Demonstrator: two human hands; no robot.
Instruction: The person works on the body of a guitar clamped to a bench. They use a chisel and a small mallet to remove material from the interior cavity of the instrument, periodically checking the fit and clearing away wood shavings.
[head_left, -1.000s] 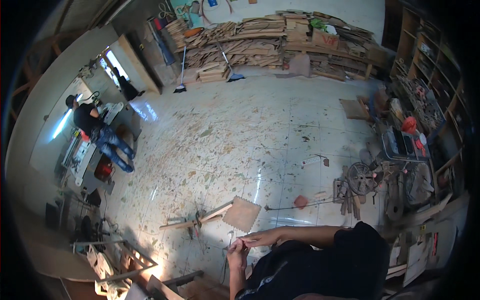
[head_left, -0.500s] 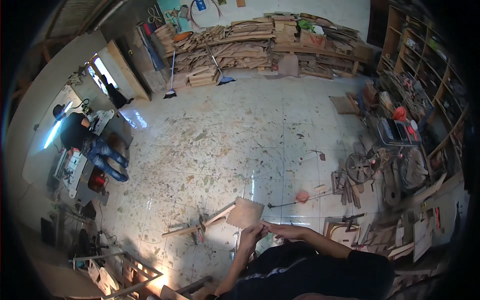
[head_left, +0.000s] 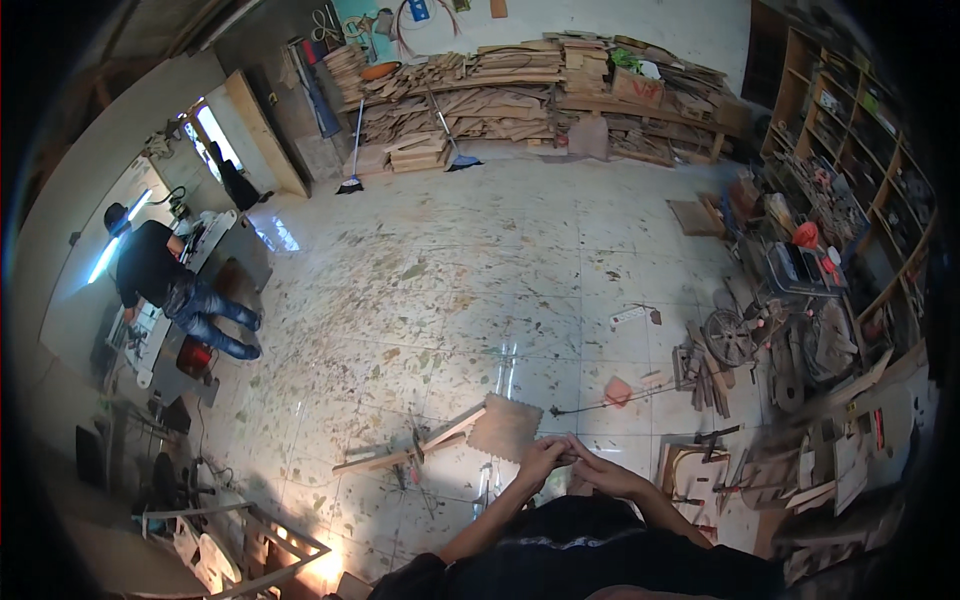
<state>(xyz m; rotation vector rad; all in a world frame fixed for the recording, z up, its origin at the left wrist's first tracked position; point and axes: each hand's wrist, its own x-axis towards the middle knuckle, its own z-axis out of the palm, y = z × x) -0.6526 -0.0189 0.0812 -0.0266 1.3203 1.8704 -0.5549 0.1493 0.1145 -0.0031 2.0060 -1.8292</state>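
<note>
My left hand (head_left: 542, 464) and my right hand (head_left: 607, 474) meet in front of my body, fingertips pressed together. Both are closed, and whatever lies between the fingers is too small or hidden to make out. Just beyond the left hand is a brown, roughly square panel (head_left: 504, 428) with a scalloped edge. I cannot tell whether the fingers touch it. Long wooden strips (head_left: 400, 458) stretch leftward from the panel, with a dark clamp-like tool across them.
Leaf-like scraps litter the tiled floor (head_left: 420, 300). At the left a person (head_left: 150, 262) stands bent over a workbench. Stacked planks (head_left: 480, 95) and two brooms (head_left: 445, 135) line the far wall. A wheel (head_left: 730, 336), wood offcuts and shelves (head_left: 850, 120) crowd the right.
My right hand has gone from stretched out to bent, its fingertips brought against the left hand's. The view has shifted slightly. At the bench, the other person's arm has moved down.
</note>
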